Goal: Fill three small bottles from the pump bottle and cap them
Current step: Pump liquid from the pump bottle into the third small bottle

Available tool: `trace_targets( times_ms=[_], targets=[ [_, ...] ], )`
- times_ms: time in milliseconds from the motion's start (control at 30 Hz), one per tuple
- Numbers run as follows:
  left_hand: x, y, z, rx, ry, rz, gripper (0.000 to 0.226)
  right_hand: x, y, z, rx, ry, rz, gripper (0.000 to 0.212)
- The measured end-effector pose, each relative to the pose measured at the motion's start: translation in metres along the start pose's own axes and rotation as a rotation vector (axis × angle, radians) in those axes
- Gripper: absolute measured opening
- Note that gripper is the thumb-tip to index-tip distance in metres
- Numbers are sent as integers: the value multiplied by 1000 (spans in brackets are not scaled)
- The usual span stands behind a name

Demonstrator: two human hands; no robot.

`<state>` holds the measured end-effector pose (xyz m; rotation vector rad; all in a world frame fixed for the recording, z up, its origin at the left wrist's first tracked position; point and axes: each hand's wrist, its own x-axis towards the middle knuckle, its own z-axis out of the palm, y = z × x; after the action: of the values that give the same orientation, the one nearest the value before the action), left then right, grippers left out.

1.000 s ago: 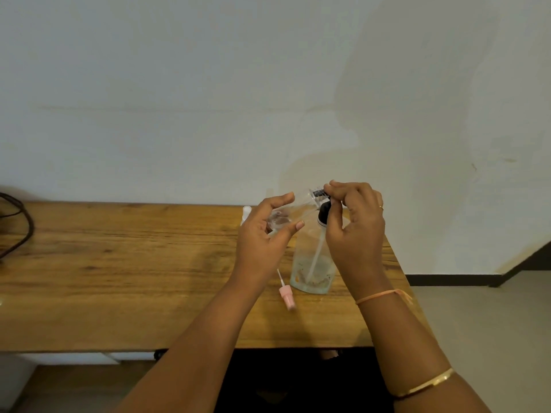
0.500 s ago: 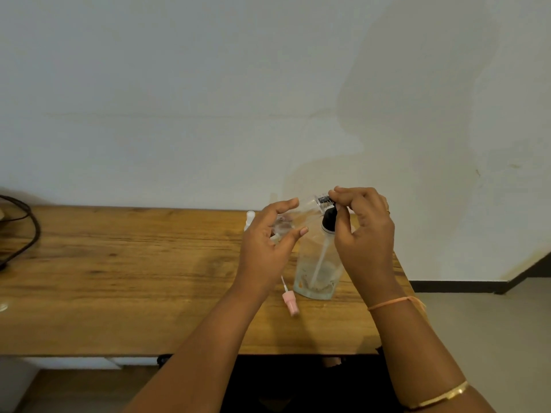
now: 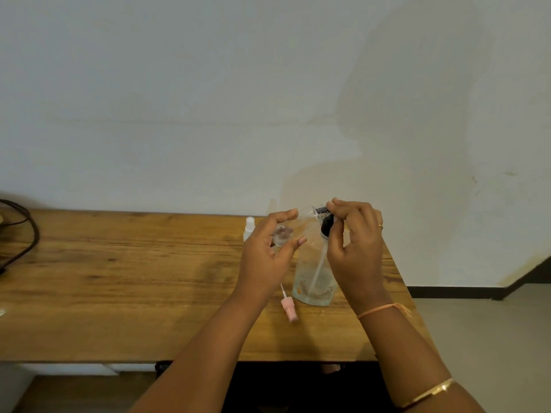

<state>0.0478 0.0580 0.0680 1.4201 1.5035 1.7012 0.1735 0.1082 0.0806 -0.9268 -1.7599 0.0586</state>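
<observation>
A clear pump bottle [image 3: 313,275] with a black pump head stands on the wooden table [image 3: 119,278], a little liquid in its bottom. My right hand [image 3: 354,242] curls over the pump head, fingertips on its top. My left hand [image 3: 268,251] grips a small clear bottle [image 3: 286,231], tilted with its mouth up against the pump's nozzle. A pink spray cap [image 3: 289,310] with its thin tube lies on the table in front of the pump bottle. Behind my left hand stands a small white bottle [image 3: 249,228], partly hidden.
A black cable [image 3: 26,231] loops at the table's far left. The table backs onto a pale wall and ends just right of the pump bottle, where the floor [image 3: 492,338] shows. The near edge runs under my forearms.
Both hands keep the same hold on the pump head and the small bottle. The view has shifted slightly, so everything sits a little lower and to the right.
</observation>
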Motion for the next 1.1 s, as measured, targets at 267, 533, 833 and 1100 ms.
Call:
trace_targets(
  times_ms=[267,533,833,1100],
  targets=[
    [-1,6,-1,23,29,52,46,9,-9,-8,-24,-4,-2,23],
    [0,4,-3,66,3,50,48,0,-2,2,-6,35,-21,24],
    [-2,5,-2,41,21,57,48,0,-7,0,7,44,28,27],
    [-1,7,-2,55,26,100,47,5,-8,-5,-71,24,12,21]
  ],
)
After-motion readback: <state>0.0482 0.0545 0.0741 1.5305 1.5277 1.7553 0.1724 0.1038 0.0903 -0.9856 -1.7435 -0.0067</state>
